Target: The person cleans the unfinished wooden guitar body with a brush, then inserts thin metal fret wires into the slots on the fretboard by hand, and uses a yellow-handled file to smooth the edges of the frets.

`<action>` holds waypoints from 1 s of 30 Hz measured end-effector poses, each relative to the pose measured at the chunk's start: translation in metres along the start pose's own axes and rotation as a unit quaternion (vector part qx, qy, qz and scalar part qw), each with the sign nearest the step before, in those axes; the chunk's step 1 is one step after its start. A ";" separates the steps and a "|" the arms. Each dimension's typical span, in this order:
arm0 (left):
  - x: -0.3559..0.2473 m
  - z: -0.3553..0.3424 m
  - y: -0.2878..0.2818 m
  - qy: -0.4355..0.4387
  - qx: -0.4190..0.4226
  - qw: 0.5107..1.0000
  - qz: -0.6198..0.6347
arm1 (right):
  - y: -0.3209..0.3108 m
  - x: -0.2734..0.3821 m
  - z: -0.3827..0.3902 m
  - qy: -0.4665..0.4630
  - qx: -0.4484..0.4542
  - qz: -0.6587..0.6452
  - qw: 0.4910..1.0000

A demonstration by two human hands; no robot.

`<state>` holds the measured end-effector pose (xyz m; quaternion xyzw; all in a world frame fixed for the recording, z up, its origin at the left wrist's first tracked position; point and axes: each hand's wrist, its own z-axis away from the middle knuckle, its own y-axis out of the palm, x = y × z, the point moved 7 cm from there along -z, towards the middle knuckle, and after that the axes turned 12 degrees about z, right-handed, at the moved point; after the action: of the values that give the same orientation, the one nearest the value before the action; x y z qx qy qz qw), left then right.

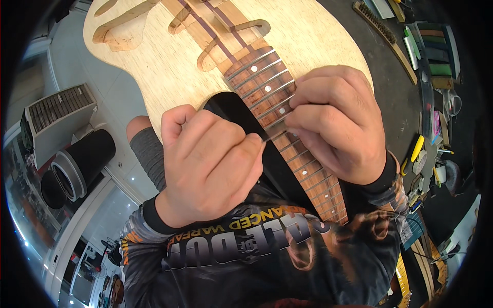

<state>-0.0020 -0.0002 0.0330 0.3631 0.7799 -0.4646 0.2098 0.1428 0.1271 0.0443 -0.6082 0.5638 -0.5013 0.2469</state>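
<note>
Hands (339, 118) at fretboard (267, 88); blocks (440, 69) in tray (454, 49)

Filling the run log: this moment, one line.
left hand: fingers curled at fretboard edge; right hand: fingers over fretboard; grips: unclear; guitar body: bare wood

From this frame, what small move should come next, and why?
Perhaps a short, light slide of the thin, narrow strip across the brown wooden fretboard: the left hand pinches one end beside the board, and the right hand, fingers bent, seems to grip the other above it. The strip's kind is unclear.
</note>
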 end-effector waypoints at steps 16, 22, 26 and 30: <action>-0.001 -0.001 0.004 0.007 0.008 0.999 0.036 | -0.001 0.005 0.008 0.011 0.004 0.046 0.999; 0.003 -0.008 0.002 -0.001 -0.002 0.999 0.041 | -0.002 -0.002 0.006 0.014 -0.023 0.063 0.998; 0.001 -0.003 0.002 0.003 -0.009 1.000 0.026 | -0.001 0.002 0.002 0.015 -0.011 0.057 0.998; -0.002 -0.002 0.004 0.000 0.010 0.998 0.058 | -0.004 0.007 0.007 0.031 0.008 0.052 0.998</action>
<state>0.0021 0.0024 0.0330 0.4094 0.7528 -0.4599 0.2328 0.1502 0.1200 0.0477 -0.5606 0.5978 -0.5108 0.2598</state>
